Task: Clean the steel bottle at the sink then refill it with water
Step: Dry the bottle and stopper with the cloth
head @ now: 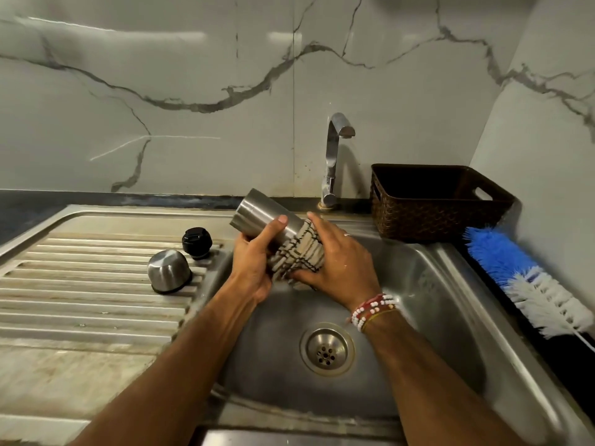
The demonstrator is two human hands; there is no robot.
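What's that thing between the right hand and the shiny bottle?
A checked cloth, wrapped round the steel bottle under the right hand. The head view shows it.

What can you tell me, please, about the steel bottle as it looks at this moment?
The steel bottle is a brushed-metal cylinder with a stepped ring near its visible end. It is held tilted above the sink basin, with that end pointing up and left towards the wall. The left hand grips its middle. The right hand wraps a checked cloth round its lower part, hiding the other end.
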